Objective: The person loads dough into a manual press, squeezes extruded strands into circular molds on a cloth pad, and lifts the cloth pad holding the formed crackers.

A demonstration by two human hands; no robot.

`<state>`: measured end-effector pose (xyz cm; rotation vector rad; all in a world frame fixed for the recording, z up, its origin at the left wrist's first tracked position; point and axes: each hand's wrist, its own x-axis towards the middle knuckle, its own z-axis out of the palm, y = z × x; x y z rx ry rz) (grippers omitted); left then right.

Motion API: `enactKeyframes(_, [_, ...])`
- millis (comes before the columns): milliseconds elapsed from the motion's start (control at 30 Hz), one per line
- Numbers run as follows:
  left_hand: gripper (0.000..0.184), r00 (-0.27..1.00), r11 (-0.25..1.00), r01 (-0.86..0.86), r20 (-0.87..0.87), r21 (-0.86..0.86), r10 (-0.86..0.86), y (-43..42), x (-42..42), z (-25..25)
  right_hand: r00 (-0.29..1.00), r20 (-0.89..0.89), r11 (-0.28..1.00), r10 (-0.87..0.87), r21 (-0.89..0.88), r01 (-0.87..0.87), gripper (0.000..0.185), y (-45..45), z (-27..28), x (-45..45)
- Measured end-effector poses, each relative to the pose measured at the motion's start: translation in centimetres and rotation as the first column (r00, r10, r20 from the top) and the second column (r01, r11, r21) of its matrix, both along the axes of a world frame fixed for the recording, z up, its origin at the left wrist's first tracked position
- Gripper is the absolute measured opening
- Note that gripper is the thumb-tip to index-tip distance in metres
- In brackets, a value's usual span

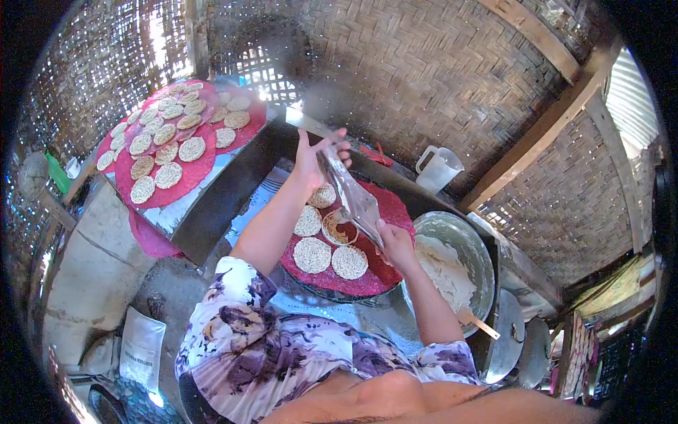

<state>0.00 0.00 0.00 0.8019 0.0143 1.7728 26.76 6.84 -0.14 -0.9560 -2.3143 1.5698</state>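
Between my two hands stretches a long, shiny grey-white piece (355, 200), smeared with batter, that looks like a plastic bag. My left hand (319, 160) has its fingers round the upper end, thumb sticking up. At the lower end, my right hand (397, 247) grips the edge. Beneath it lies a round red sheet (387, 274) with several pale lacy rounds (311, 255). A ring (340, 227) on the sheet has strands along its inside and red showing in the middle. My left forearm and the bag hide part of the sheet.
A large basin (487, 272) of pale batter (445, 272) stands at right, a wooden-handled tool (483, 327) in it. Behind it is a clear pitcher (439, 169). More lacy rounds lie on red sheets (194, 180) at left. Woven walls (417, 71) close in the back.
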Motion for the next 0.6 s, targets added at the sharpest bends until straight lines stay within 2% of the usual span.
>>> enactKeyframes(33, [0.074,0.993,0.938,-0.118,-0.036,-0.326,0.112,-0.5,0.9,0.5,0.999,-0.029,0.998,-0.012,-0.067,0.01,0.046,-0.7,0.8,0.0])
enactKeyframes(67, [0.072,0.972,0.759,-0.23,-0.109,-0.609,0.206,-0.7,1.7,0.5,0.998,-0.059,0.991,-0.027,-0.135,0.018,0.046,-1.1,1.2,-0.1])
enactKeyframes(100, [0.067,0.909,0.657,-0.396,-0.374,-0.642,0.182,0.5,2.3,-1.1,0.996,-0.086,0.99,-0.028,-0.138,0.016,0.046,-0.8,1.2,0.2])
enactKeyframes(133, [0.062,0.795,0.554,-0.552,-0.594,-0.623,0.123,1.4,2.9,-3.2,0.995,-0.095,0.99,-0.03,-0.137,0.017,0.045,-0.7,1.3,0.6])
enactKeyframes(200, [0.058,0.491,0.501,-0.748,-0.871,-0.436,-0.024,-0.8,5.5,-3.2,0.991,-0.122,0.985,-0.046,-0.17,0.025,0.045,-0.8,1.0,0.8])
enactKeyframes(267, [0.057,0.361,0.488,-0.792,-0.926,-0.366,-0.108,-1.1,5.5,-4.6,0.987,-0.145,0.974,-0.074,-0.223,0.041,0.045,-0.8,0.8,0.8])
enactKeyframes(333, [0.058,0.472,0.481,-0.745,-0.875,-0.462,-0.109,0.7,3.4,-9.0,0.981,-0.173,0.975,-0.087,-0.215,0.049,0.045,-0.7,0.5,0.9])
enactKeyframes(367, [0.062,0.424,0.506,-0.743,-0.893,-0.438,-0.151,0.3,3.5,-8.8,0.978,-0.185,0.976,-0.094,-0.212,0.053,0.045,-0.7,0.4,1.0])
enactKeyframes(400, [0.067,0.373,0.531,-0.738,-0.908,-0.415,-0.191,0.1,3.5,-8.7,0.974,-0.191,0.977,-0.119,-0.196,0.081,0.045,-0.7,0.3,1.3])
enactKeyframes(467, [0.072,0.16,0.478,-0.829,-0.942,-0.29,-0.295,-1.4,6.0,-4.7,0.964,-0.205,0.977,-0.171,-0.161,0.139,0.046,-0.6,0.2,1.9])
enactKeyframes(567, [0.065,-0.177,0.505,-0.863,-0.938,0.002,-0.297,-3.1,9.4,-0.2,0.946,-0.219,0.96,-0.238,-0.201,0.195,0.046,-0.6,1.2,3.4])
enactKeyframes(600, [0.049,-0.107,0.514,-0.857,-0.982,0.013,-0.154,-3.2,9.5,0.0,0.939,-0.218,0.953,-0.266,-0.207,0.222,0.048,-0.8,1.7,3.9])
